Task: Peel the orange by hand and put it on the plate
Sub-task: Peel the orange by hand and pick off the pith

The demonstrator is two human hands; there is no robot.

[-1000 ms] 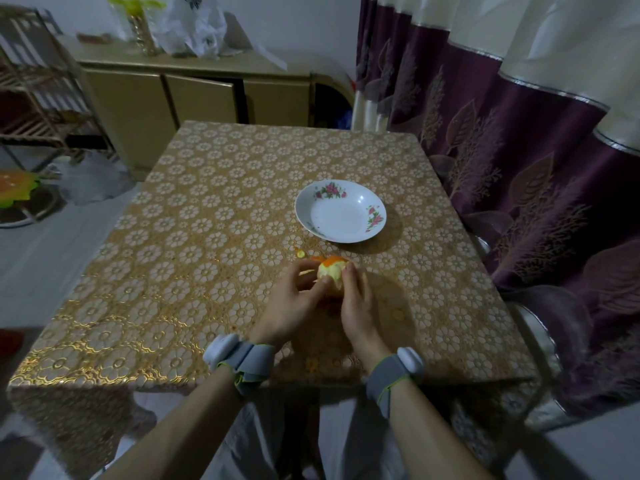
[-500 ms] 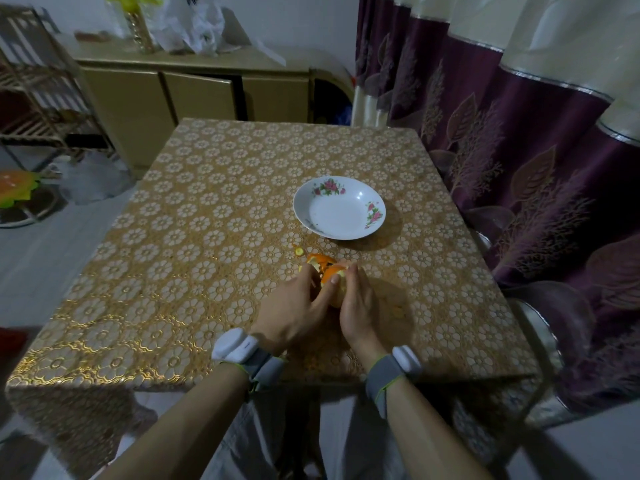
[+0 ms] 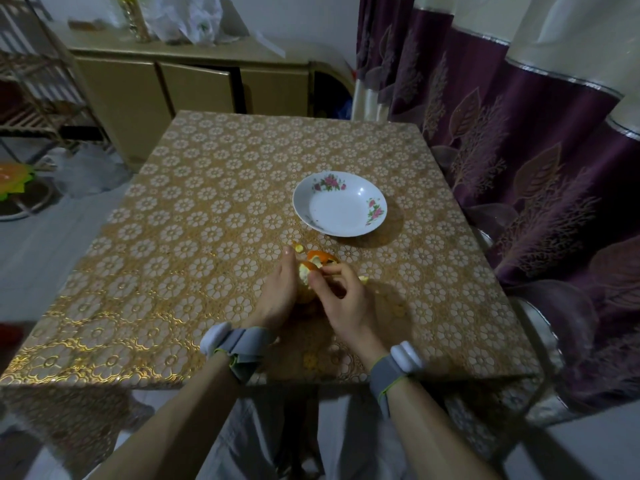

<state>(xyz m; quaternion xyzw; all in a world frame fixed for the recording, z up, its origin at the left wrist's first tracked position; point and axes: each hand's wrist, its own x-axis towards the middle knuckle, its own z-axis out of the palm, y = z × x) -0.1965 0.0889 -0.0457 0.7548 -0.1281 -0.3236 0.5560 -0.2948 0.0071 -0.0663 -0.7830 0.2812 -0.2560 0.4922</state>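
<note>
Vs half a sec ago, right hand [image 3: 343, 296] now pinches a curled orange peel flap [image 3: 320, 259], tugging it off the small half-peeled orange [image 3: 304, 276]. Left hand [image 3: 277, 292] grips that fruit nr the gold floral tabletop's [image 3: 207, 202] front edge. White round flowered ceramic plate [image 3: 341, 216] holds nothing yet, so prob halfway imo.

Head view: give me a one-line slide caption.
Left hand holds a partly peeled orange while the right hand pinches its peel; the plate waits beyond.

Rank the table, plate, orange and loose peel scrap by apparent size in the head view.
1. table
2. plate
3. orange, partly covered, yet clearly smaller than the plate
4. peel scrap
</note>
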